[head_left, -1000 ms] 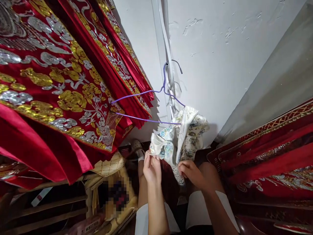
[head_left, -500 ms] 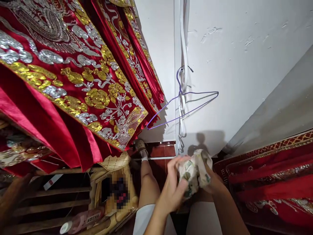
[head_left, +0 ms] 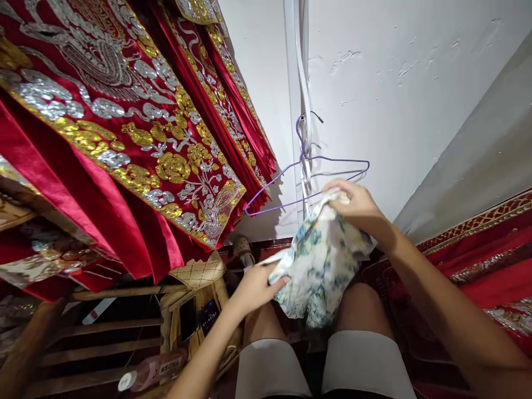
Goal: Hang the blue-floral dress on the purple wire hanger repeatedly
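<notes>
Floral cloth [head_left: 320, 266], white with a blue-green print, is held between the two hands. Its upper edge is gripped by the right hand [head_left: 351, 205], while its left side is pinched, lower down, by the left hand [head_left: 261, 287]; by this two-point hold the fabric is apparently spread, its lower part hanging loose. Just beyond the right hand, a purple hanger [head_left: 341, 160] is hooked at a white strap [head_left: 302, 69], by which its weight is presumably borne; whether it is touched by that hand cannot be told. Left of the hands, red embroidered drapery [head_left: 172, 168] is suspended.
</notes>
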Demonstrator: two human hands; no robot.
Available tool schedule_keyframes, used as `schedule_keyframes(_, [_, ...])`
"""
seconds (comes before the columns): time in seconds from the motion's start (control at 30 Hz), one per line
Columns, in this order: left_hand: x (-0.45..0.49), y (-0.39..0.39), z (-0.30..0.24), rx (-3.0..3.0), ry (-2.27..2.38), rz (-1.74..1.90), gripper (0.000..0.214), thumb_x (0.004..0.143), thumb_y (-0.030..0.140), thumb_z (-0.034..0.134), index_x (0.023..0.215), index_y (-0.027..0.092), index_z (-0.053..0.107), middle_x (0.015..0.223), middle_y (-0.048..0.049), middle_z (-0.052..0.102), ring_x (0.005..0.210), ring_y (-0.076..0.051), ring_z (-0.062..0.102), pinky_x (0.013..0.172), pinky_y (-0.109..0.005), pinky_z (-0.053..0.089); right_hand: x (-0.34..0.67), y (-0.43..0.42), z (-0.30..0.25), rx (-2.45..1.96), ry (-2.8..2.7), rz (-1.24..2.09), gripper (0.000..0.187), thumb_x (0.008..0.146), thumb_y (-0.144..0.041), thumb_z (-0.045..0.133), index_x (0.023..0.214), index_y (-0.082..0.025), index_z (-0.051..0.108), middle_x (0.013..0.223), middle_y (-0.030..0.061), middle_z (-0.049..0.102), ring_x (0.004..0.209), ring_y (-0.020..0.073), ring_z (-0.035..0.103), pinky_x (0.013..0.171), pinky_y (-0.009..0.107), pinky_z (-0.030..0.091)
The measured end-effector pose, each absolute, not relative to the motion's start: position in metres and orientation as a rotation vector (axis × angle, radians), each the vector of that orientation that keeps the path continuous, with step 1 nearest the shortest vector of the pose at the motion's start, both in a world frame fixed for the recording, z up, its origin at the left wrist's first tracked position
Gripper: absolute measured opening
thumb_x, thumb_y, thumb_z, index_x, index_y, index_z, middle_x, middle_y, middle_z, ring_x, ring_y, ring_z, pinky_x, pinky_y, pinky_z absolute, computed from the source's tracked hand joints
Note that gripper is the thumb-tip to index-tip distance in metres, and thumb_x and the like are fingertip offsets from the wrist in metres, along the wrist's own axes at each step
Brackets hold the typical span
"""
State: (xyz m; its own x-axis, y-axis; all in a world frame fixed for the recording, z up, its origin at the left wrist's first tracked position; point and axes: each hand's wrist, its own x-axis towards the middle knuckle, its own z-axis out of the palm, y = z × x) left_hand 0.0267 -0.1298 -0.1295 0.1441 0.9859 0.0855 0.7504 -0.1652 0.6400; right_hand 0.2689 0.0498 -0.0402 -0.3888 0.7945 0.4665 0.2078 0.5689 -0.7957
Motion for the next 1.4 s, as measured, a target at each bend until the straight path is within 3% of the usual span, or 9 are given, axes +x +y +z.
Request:
schedule_keyframes(0.13, [0.001, -0.128, -0.092, 2.02, 1.969, 0.419, 0.035, 0.097, 0.048, 0.047, 0.094, 0.023, 0.071, 0.082, -0.008, 0.074, 0.071, -0.026, 0.067, 0.063, -0.028, 0.039, 0.261, 0.097, -0.072, -0.881, -1.946, 0.725, 0.05, 0.076, -0.014, 0.055, 0.123, -0.023, 0.07, 0.119, 0.0073, 0.072, 0.106, 0.0283, 0.065, 0.091, 0.039, 0.049])
schedule_keyframes(0.33, [-0.004, -0.119, -0.087, 1.862, 1.927, 0.119, 0.041, 0.098, 0.048, 0.041, 0.072, 0.021, 0.059, 0.071, -0.0067, 0.068, 0.065, -0.023, 0.061, 0.061, -0.029, 0.037, 0.284, 0.097, -0.098, -1.02, -1.917, 0.712, 0.026, 0.071, -0.021, 0.052, 0.085, -0.019, 0.073, 0.081, 0.0041, 0.072, 0.081, 0.0259, 0.065, 0.069, 0.032, 0.045])
schedule_keyframes(0.63, [-0.003, -0.073, -0.057, 2.223, 1.906, 0.798, 0.04, 0.09, 0.04, 0.054, 0.059, 0.022, 0.037, 0.069, -0.0023, 0.051, 0.066, -0.018, 0.049, 0.066, -0.029, 0.037, 0.317, 0.074, -0.061, -1.086, -1.83, 0.718, 0.013, 0.065, -0.027, 0.052, 0.061, -0.019, 0.061, 0.056, -0.0008, 0.051, 0.059, 0.0155, 0.045, 0.054, 0.027, 0.03])
schedule_keyframes(0.83, [0.014, -0.05, -0.021, 2.185, 1.662, 1.3, 0.029, 0.081, 0.023, 0.056, 0.057, 0.02, 0.041, 0.065, 0.0005, 0.051, 0.064, -0.014, 0.048, 0.063, -0.026, 0.036, 0.302, 0.04, -0.057, -0.982, -1.919, 1.047, 0.008, 0.064, -0.025, 0.048, 0.063, -0.019, 0.054, 0.062, -0.0025, 0.049, 0.06, 0.0134, 0.043, 0.054, 0.026, 0.031])
schedule_keyframes(0.93, [0.008, -0.04, -0.015, 1.953, 1.606, 1.474, 0.032, 0.081, 0.03, 0.061, 0.057, 0.02, 0.043, 0.056, 0.0046, 0.04, 0.055, -0.01, 0.036, 0.054, -0.024, 0.028, 0.301, 0.034, -0.057, -0.965, -1.999, 1.095, 0.021, 0.065, -0.023, 0.051, 0.079, -0.02, 0.066, 0.072, -0.0006, 0.06, 0.066, 0.0166, 0.052, 0.059, 0.027, 0.04])
schedule_keyframes(1.0, [0.001, -0.035, -0.015, 1.8, 1.477, 1.502, 0.034, 0.08, 0.037, 0.066, 0.058, 0.019, 0.047, 0.055, 0.0049, 0.041, 0.052, -0.009, 0.034, 0.051, -0.023, 0.027, 0.309, 0.036, -0.055, -1.018, -1.945, 0.916, 0.05, 0.065, -0.021, 0.055, 0.113, -0.022, 0.069, 0.082, 0.0015, 0.067, 0.073, 0.0208, 0.058, 0.064, 0.03, 0.045])
schedule_keyframes(1.07, [-0.005, -0.033, -0.017, 1.644, 1.359, 1.485, 0.039, 0.076, 0.044, 0.072, 0.058, 0.019, 0.048, 0.053, 0.0053, 0.042, 0.049, -0.008, 0.033, 0.048, -0.022, 0.025, 0.322, 0.044, -0.049, -1.102, -1.775, 0.66, 0.085, 0.064, -0.019, 0.061, 0.148, -0.023, 0.046, 0.089, 0.0041, 0.071, 0.074, 0.0235, 0.061, 0.065, 0.033, 0.047])
schedule_keyframes(1.17, [-0.009, -0.033, -0.018, 1.453, 1.277, 1.406, 0.04, 0.069, 0.046, 0.079, 0.058, 0.017, 0.053, 0.051, 0.0048, 0.047, 0.044, -0.007, 0.036, 0.044, -0.02, 0.023, 0.34, 0.066, -0.037, -1.205, -1.665, 0.407, 0.104, 0.067, -0.02, 0.067, 0.161, -0.018, 0.022, 0.092, 0.0089, 0.073, 0.074, 0.0257, 0.063, 0.068, 0.037, 0.048])
schedule_keyframes(1.4, [-0.005, -0.032, -0.013, 1.106, 0.969, 1.396, 0.018, 0.052, 0.027, 0.078, 0.061, 0.013, 0.069, 0.061, -0.0053, 0.07, 0.055, -0.02, 0.065, 0.055, -0.03, 0.051, 0.356, 0.113, -0.026, -1.477, -1.953, 0.492, 0.072, 0.065, -0.038, 0.073, 0.133, -0.014, 0.068, 0.101, 0.014, 0.072, 0.087, 0.0309, 0.067, 0.075, 0.04, 0.051])
